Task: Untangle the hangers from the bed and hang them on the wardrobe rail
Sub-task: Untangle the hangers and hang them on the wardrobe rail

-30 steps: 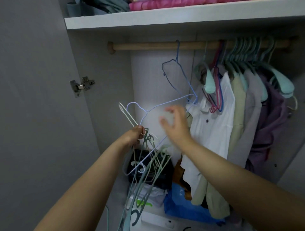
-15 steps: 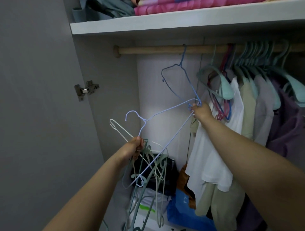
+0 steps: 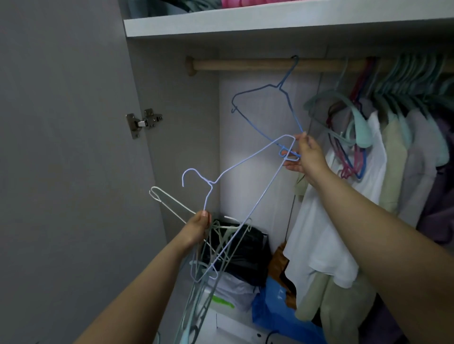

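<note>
Head view: left hand (image 3: 196, 227) grips tangled hangers (image 3: 213, 248); right hand (image 3: 307, 157) pinches lilac hanger (image 3: 248, 157).

— Item one, supports?
— Wooden wardrobe rail (image 3: 240, 65), mounted under a white shelf (image 3: 270, 20). A dark blue wire hanger (image 3: 270, 108) hung hooked on it, tilted; further right, teal hangers (image 3: 403, 81) carried shirts (image 3: 368, 176).
— On the shelf?
— Pink folded fabric (image 3: 245, 2) and grey-green cloth (image 3: 186, 3), partly cut off.
— Wardrobe floor (image 3: 235, 321)?
— It held a black bag (image 3: 243, 253), a blue bag (image 3: 277, 309), white plastic with a green mark (image 3: 226, 294), and an orange-brown item (image 3: 278, 262).
</note>
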`<state>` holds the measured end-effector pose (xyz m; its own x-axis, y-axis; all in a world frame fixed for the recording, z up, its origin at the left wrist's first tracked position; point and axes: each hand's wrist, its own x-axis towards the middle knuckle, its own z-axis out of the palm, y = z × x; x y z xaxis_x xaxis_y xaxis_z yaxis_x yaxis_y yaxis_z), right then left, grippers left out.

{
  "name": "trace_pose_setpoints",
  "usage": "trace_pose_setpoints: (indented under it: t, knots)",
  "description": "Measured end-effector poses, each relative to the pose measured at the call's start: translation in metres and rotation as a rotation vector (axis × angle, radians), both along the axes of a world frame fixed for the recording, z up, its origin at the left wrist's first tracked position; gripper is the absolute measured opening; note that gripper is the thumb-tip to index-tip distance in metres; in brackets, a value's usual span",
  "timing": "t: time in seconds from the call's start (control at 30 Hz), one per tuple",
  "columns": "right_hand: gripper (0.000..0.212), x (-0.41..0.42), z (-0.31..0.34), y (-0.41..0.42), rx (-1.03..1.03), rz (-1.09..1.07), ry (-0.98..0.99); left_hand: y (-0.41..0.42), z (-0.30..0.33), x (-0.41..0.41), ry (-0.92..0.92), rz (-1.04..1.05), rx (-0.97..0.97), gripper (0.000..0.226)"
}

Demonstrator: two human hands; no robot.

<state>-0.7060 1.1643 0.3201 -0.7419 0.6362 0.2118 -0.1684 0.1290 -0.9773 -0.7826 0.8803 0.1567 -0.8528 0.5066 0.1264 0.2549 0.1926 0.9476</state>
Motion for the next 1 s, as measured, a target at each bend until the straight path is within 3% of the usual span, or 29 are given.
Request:
trace_pose_setpoints:
  t: [0.23, 0.37, 0.4, 0.47, 0.53, 0.6, 0.73, 0.87, 1.0]
  knots:
    - [0.041, -0.002, 0.028, -0.008, 0.092, -0.064, -0.045, -0.004, -0.002, -0.01, 0.166, 0.086, -0.113, 0.038]
    - [0.047, -0.004, 0.026, -0.01, -0.047, -0.041, -0.142, -0.009, -0.007, -0.008, 0.159, 0.099, -0.086, 0.036]
    - [0.052, -0.005, 0.02, -0.008, 0.011, -0.093, -0.153, -0.011, -0.01, -0.007, 0.161, 0.1, -0.083, 0.036]
    - [0.059, -0.006, 0.005, -0.003, 0.356, -0.155, -0.201, -0.018, -0.02, -0.004, 0.144, 0.109, -0.08, 0.036]
    - [0.045, -0.003, -0.003, 0.0, 0.689, -0.092, -0.275, -0.024, -0.031, 0.0, 0.116, 0.093, -0.065, 0.035]
    - [0.032, 0.0, -0.01, -0.001, 0.835, 0.032, -0.426, -0.03, -0.043, 0.003, 0.083, 0.074, -0.057, 0.034]
    - [0.02, 0.008, -0.015, -0.01, 0.845, 0.109, -0.497, -0.038, -0.062, 0.004, 0.03, 0.056, -0.054, 0.034]
    - [0.026, 0.019, -0.014, -0.023, 0.833, 0.204, -0.464, -0.045, -0.074, 0.001, -0.014, 0.028, -0.082, 0.032]
    - [0.028, 0.034, -0.011, -0.032, 0.716, 0.43, -0.61, -0.047, -0.073, 0.008, -0.067, -0.011, -0.104, 0.035]
